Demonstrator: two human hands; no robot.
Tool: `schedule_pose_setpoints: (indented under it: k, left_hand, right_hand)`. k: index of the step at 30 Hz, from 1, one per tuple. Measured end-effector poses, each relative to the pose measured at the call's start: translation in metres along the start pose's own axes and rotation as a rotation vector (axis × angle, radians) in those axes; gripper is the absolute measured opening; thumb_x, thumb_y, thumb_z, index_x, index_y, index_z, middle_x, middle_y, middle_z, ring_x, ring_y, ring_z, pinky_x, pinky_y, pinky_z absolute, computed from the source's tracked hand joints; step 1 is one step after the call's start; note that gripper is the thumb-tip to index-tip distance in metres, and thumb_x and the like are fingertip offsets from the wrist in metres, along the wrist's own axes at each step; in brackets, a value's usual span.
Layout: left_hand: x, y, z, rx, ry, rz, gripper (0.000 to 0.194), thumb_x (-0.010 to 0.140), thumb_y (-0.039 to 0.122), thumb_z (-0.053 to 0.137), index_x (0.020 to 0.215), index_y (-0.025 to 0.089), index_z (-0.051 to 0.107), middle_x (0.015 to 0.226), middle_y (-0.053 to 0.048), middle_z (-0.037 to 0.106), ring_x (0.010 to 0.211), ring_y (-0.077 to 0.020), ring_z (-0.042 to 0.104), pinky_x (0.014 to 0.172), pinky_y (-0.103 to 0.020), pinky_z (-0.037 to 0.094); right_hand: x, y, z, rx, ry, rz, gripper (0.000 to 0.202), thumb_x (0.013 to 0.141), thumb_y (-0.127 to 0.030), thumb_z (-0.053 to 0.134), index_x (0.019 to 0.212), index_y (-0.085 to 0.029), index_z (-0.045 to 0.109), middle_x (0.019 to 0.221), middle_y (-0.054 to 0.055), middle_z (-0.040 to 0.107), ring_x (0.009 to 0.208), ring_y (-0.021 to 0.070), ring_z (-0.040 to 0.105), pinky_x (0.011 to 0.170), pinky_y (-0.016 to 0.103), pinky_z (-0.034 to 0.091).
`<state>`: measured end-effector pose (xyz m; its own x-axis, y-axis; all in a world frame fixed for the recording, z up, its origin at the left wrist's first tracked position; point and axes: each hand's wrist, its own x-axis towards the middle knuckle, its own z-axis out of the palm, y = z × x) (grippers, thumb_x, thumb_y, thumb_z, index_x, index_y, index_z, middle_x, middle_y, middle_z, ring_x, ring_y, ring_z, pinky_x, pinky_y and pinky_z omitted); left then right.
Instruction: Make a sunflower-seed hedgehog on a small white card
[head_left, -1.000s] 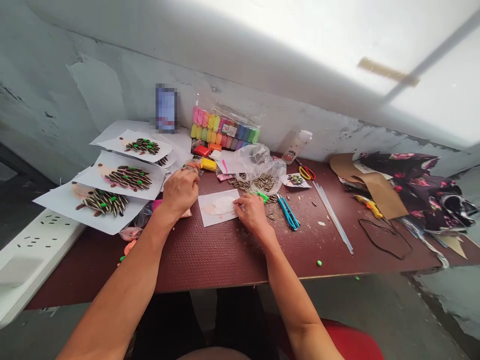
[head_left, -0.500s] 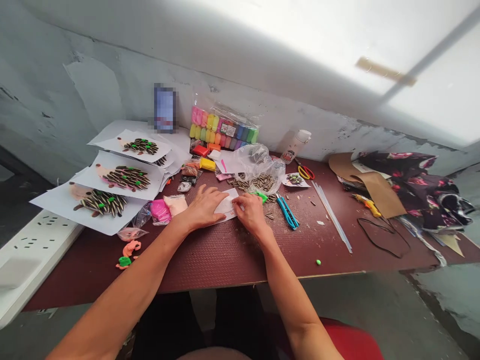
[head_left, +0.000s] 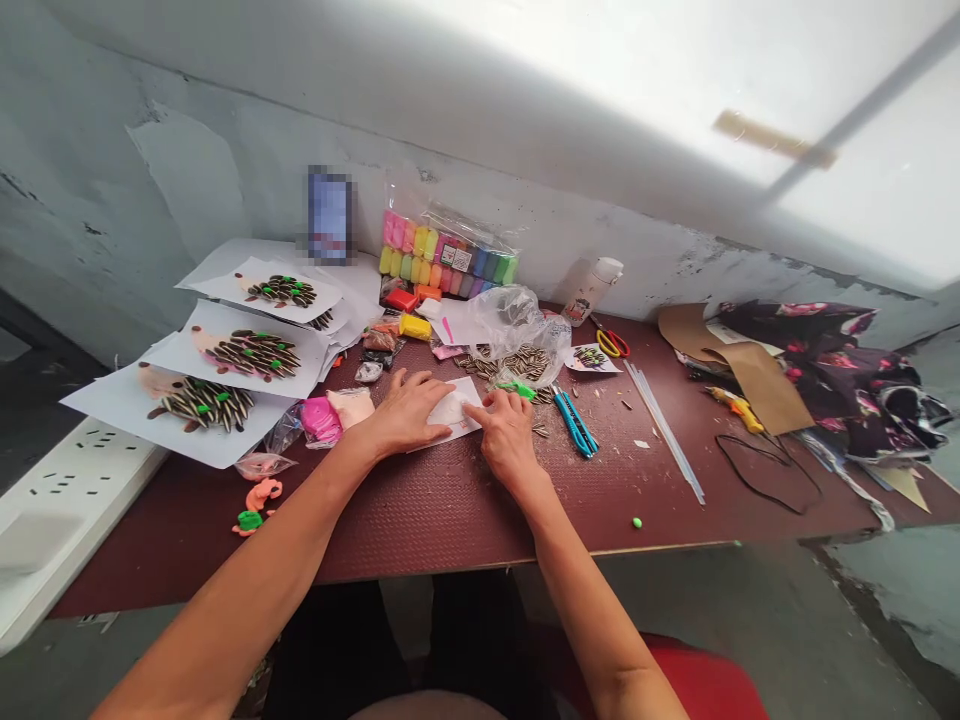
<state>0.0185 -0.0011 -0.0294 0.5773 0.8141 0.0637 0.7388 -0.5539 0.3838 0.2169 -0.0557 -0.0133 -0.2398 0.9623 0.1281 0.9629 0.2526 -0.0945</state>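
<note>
A small white paper [head_left: 456,408] with faint marks lies on the dark red table. My left hand [head_left: 409,412] rests flat over its left part, fingers spread, holding nothing. At the paper's right edge, my right hand [head_left: 508,432] touches the surface with a fingertip; its other fingers are curled, and whether anything is between them is hidden. Just behind that hand sit a bright green clay piece [head_left: 517,388] and a heap of striped seeds [head_left: 521,362] partly under a clear plastic bag [head_left: 517,318]. A teal cutter [head_left: 575,424] lies to the right.
Seed-covered hedgehog pictures [head_left: 244,355] are stacked at the left above a white power strip [head_left: 75,490]. Colored clay packs [head_left: 446,255] lean on the wall. Scissors [head_left: 613,343], a bottle [head_left: 592,290], clear sticks [head_left: 666,432] and floral cloth [head_left: 832,370] are behind and right.
My right hand has shifted slightly right and down from the paper's middle, uncovering more of its right side. My left hand has stayed nearly still.
</note>
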Motion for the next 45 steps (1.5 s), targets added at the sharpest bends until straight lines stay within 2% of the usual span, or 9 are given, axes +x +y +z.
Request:
schedule_pose_setpoints:
  k: [6, 10, 13, 17, 20, 24, 35, 39, 45]
  left_hand:
    - [0.001, -0.002, 0.002, 0.0, 0.008, 0.007, 0.063, 0.083, 0.048, 0.067, 0.142, 0.025, 0.06, 0.144, -0.012, 0.064, 0.142, -0.0387, 0.044, 0.121, -0.064, 0.02]
    - [0.001, 0.0, 0.0, 0.007, -0.007, -0.012, 0.064, 0.083, 0.047, 0.068, 0.142, 0.024, 0.061, 0.145, -0.013, 0.064, 0.143, -0.0388, 0.044, 0.121, -0.064, 0.019]
    - [0.001, 0.0, -0.001, 0.005, -0.011, -0.014, 0.064, 0.083, 0.046, 0.068, 0.142, 0.023, 0.06, 0.146, -0.013, 0.063, 0.144, -0.039, 0.044, 0.122, -0.064, 0.018]
    - [0.002, -0.001, 0.001, 0.004, -0.001, -0.001, 0.063, 0.083, 0.049, 0.067, 0.14, 0.025, 0.061, 0.144, -0.013, 0.064, 0.143, -0.0395, 0.044, 0.121, -0.066, 0.018]
    - [0.001, -0.002, 0.003, -0.002, 0.011, -0.002, 0.063, 0.083, 0.049, 0.067, 0.141, 0.025, 0.061, 0.145, -0.013, 0.064, 0.143, -0.0395, 0.044, 0.121, -0.066, 0.018]
    - [0.001, 0.0, 0.002, 0.0, 0.01, -0.011, 0.064, 0.083, 0.048, 0.067, 0.142, 0.024, 0.06, 0.146, -0.012, 0.063, 0.143, -0.0393, 0.044, 0.121, -0.065, 0.018]
    - [0.0, 0.001, 0.001, 0.013, -0.001, -0.019, 0.063, 0.084, 0.047, 0.066, 0.142, 0.025, 0.06, 0.146, -0.012, 0.064, 0.144, -0.0391, 0.043, 0.121, -0.065, 0.018]
    - [0.001, 0.002, -0.001, 0.015, -0.019, -0.025, 0.063, 0.084, 0.047, 0.066, 0.141, 0.023, 0.061, 0.146, -0.013, 0.063, 0.145, -0.0397, 0.042, 0.122, -0.065, 0.017]
    - [0.0, 0.003, -0.003, 0.014, -0.041, -0.035, 0.064, 0.084, 0.049, 0.065, 0.143, 0.025, 0.059, 0.147, -0.011, 0.062, 0.146, -0.0395, 0.04, 0.123, -0.064, 0.016]
  right_hand:
    - [-0.009, 0.001, 0.004, -0.027, 0.01, -0.058, 0.039, 0.1, -0.016, 0.049, 0.124, -0.033, 0.074, 0.119, 0.009, 0.062, 0.109, 0.0258, 0.045, 0.099, 0.04, 0.029]
    - [-0.009, 0.003, 0.007, 0.044, 0.056, -0.003, 0.042, 0.098, -0.011, 0.047, 0.12, -0.031, 0.077, 0.116, 0.009, 0.063, 0.106, 0.0251, 0.047, 0.098, 0.04, 0.032]
    - [-0.004, 0.002, 0.006, 0.05, 0.085, 0.04, 0.048, 0.096, -0.009, 0.047, 0.128, -0.034, 0.073, 0.12, 0.01, 0.061, 0.106, 0.0261, 0.047, 0.097, 0.041, 0.032]
    - [0.006, 0.0, 0.003, 0.016, 0.017, 0.029, 0.05, 0.098, -0.012, 0.048, 0.135, -0.038, 0.069, 0.123, 0.01, 0.058, 0.11, 0.0279, 0.045, 0.096, 0.042, 0.032]
    - [0.009, -0.002, 0.003, 0.009, -0.026, 0.011, 0.046, 0.099, -0.014, 0.049, 0.13, -0.038, 0.072, 0.122, 0.01, 0.058, 0.109, 0.0276, 0.045, 0.095, 0.041, 0.032]
    - [0.005, -0.005, 0.005, 0.028, -0.032, 0.0, 0.043, 0.096, -0.011, 0.049, 0.123, -0.033, 0.075, 0.122, 0.01, 0.058, 0.11, 0.027, 0.044, 0.095, 0.04, 0.033]
    - [-0.008, -0.004, 0.012, 0.129, 0.031, 0.03, 0.045, 0.096, -0.008, 0.048, 0.12, -0.032, 0.078, 0.118, 0.009, 0.06, 0.108, 0.0254, 0.046, 0.096, 0.04, 0.034]
    - [-0.008, -0.002, 0.014, 0.094, 0.066, 0.06, 0.048, 0.096, -0.008, 0.048, 0.129, -0.033, 0.073, 0.121, 0.01, 0.059, 0.108, 0.0254, 0.045, 0.097, 0.04, 0.033]
    - [-0.011, -0.003, 0.015, 0.008, 0.058, -0.014, 0.038, 0.097, -0.013, 0.052, 0.12, -0.031, 0.076, 0.121, 0.009, 0.059, 0.11, 0.0252, 0.043, 0.098, 0.039, 0.032]
